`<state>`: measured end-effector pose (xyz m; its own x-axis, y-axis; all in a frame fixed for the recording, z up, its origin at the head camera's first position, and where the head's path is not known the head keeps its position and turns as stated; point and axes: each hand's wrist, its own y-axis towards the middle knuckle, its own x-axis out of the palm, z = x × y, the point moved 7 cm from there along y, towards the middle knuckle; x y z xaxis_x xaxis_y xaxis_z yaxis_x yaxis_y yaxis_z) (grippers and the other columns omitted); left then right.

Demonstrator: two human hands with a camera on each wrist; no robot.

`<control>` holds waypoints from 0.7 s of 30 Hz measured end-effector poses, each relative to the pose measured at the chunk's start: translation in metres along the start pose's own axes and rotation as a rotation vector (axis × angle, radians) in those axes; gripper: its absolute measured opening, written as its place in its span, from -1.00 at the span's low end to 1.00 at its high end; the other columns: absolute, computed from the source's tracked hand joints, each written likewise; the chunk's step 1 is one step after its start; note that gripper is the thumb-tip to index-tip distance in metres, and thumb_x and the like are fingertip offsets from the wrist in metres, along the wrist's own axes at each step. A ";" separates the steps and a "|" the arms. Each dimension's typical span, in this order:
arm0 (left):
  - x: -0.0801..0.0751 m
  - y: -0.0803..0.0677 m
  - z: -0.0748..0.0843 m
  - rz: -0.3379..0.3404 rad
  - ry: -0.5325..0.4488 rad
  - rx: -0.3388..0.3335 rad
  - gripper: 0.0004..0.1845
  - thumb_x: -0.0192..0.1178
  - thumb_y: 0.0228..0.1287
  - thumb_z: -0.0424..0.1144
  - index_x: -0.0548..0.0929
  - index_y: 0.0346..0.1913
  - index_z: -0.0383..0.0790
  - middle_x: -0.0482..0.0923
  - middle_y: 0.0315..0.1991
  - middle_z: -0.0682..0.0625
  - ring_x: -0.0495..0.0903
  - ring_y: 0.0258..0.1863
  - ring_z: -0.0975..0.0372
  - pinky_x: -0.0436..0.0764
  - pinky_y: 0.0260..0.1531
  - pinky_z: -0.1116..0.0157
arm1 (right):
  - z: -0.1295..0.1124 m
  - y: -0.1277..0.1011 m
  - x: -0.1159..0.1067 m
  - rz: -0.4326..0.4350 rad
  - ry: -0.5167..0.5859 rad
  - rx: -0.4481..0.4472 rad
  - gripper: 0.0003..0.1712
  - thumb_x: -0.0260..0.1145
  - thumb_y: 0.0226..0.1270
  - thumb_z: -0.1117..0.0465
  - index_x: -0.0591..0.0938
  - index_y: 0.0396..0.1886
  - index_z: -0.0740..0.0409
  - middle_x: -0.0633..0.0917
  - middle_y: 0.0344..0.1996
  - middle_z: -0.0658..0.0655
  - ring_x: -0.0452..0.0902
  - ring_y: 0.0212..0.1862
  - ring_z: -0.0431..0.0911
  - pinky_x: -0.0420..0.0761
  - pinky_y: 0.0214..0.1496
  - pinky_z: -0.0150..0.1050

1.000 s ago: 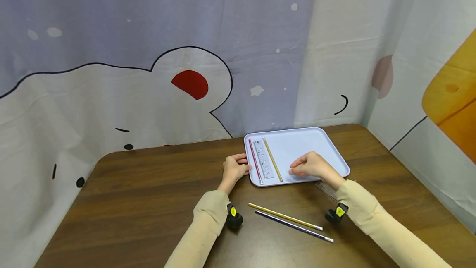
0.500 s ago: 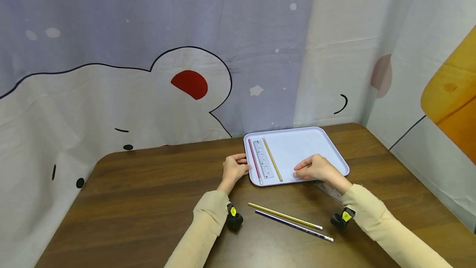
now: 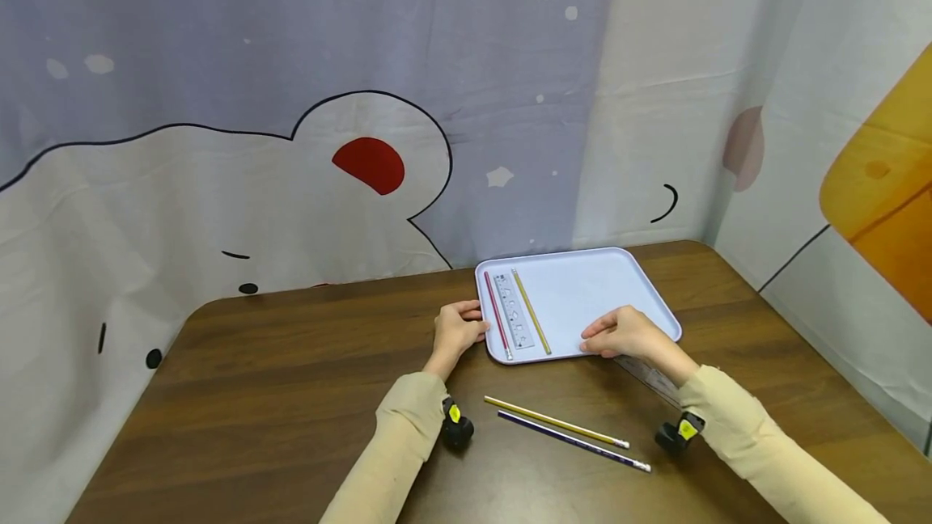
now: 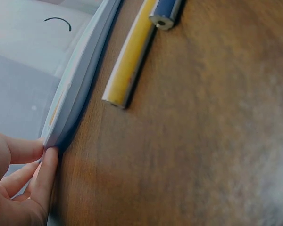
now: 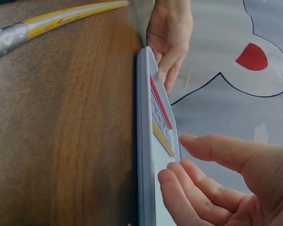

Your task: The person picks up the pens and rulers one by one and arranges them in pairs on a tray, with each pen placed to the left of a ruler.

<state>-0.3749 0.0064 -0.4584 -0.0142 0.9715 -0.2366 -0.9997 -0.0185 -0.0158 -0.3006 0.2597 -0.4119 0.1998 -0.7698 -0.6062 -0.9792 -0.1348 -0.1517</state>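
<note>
Pale lavender, round-cornered rectangular tray (image 3: 582, 289): on the brown wood-grain counter (image 3: 313, 395); its left rim lies within the left grip (image 3: 453, 334).
Left grip: thumb and fingers pinch that rim near the front corner.
Right grip (image 3: 619, 331): holding nothing, a gap between thumb and fingertips; over the tray's near edge, contact unclear.
On the tray: slim red pencil (image 3: 498, 315), clear flat stencil ruler (image 3: 514, 311), slim yellow pencil (image 3: 532, 311), side by side; between both grips.
Before the tray: second yellow pencil (image 3: 557, 422) and dark-blue pencil (image 3: 574, 441); near each other.
By the right wrist: clear flat strip (image 3: 650, 379), partly hidden.
</note>
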 end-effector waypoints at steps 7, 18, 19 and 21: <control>-0.001 0.000 0.001 -0.004 -0.010 -0.007 -0.56 0.32 0.00 -0.57 0.64 0.04 -0.40 0.69 -0.17 -0.27 0.64 -0.47 0.24 0.76 -0.42 0.30 | 0.006 -0.004 -0.001 -0.006 -0.012 0.003 -0.62 0.44 0.09 0.19 0.70 -0.17 0.38 0.77 -0.39 0.07 0.61 -0.38 -0.24 0.74 -0.26 -0.30; -0.001 0.001 -0.001 -0.012 -0.019 0.003 -0.55 0.32 -0.01 -0.58 0.63 0.04 -0.42 0.68 -0.17 -0.29 0.64 -0.47 0.23 0.76 -0.44 0.31 | 0.009 -0.014 -0.007 -0.013 -0.017 -0.018 -0.61 0.45 0.06 0.20 0.69 -0.18 0.41 0.77 -0.41 0.10 0.60 -0.40 -0.26 0.74 -0.27 -0.27; -0.001 0.001 -0.001 -0.012 -0.019 0.001 -0.55 0.32 -0.01 -0.58 0.64 0.04 -0.42 0.68 -0.18 -0.29 0.64 -0.48 0.24 0.76 -0.45 0.31 | 0.010 -0.015 -0.008 -0.013 -0.017 -0.019 -0.61 0.46 0.06 0.20 0.69 -0.18 0.41 0.77 -0.41 0.10 0.60 -0.39 -0.26 0.74 -0.27 -0.26; 0.000 0.001 -0.001 -0.015 -0.019 0.001 -0.55 0.32 -0.01 -0.58 0.63 0.04 -0.42 0.68 -0.17 -0.29 0.64 -0.48 0.24 0.76 -0.45 0.31 | 0.011 -0.017 -0.009 -0.014 -0.026 -0.022 -0.62 0.46 0.05 0.20 0.70 -0.19 0.40 0.77 -0.41 0.10 0.60 -0.39 -0.25 0.74 -0.27 -0.26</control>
<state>-0.3758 0.0058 -0.4595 0.0001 0.9761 -0.2175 -0.9998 -0.0040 -0.0183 -0.2852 0.2761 -0.4127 0.2145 -0.7510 -0.6244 -0.9767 -0.1598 -0.1433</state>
